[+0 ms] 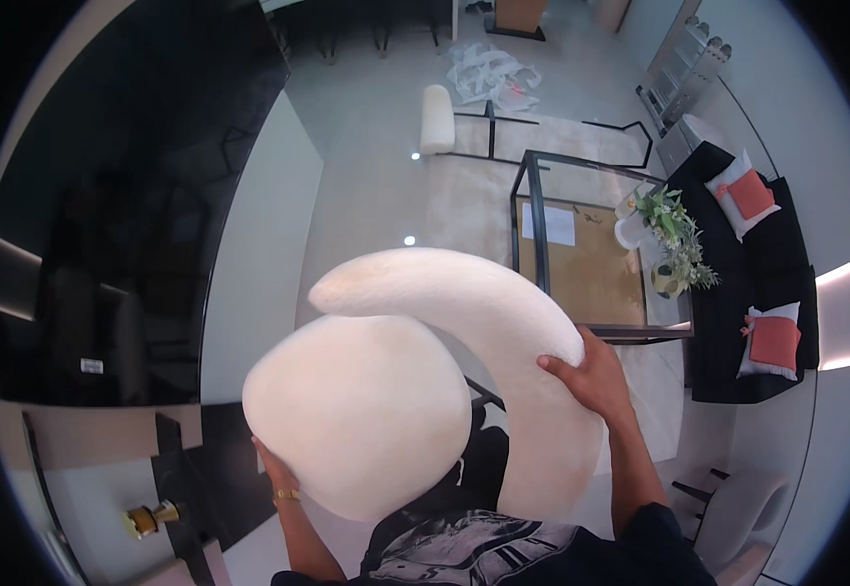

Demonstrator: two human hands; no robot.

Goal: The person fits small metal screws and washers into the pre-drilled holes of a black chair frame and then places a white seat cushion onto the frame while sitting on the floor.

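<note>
I hold a cream upholstered chair in front of my body. Its rounded seat [357,420] is on the left, and its long curved backrest [464,283] sweeps over the top and down the right side. My left hand [275,465] grips the seat's lower left edge, most of its fingers hidden behind the padding. On the right, my right hand [591,379] is closed around the outer side of the backrest, thumb on the near face. A bit of black bar [485,393] shows in the gap between seat and backrest; how the parts join is hidden.
Ahead right stands a black-framed glass table [540,244] with a plant [674,230] on it. Beyond lie a cream padded piece [437,119], black metal frames [490,137] and crumpled plastic [491,76]. A black sofa [718,283] lines the right; a grey chair [743,508] stands nearer.
</note>
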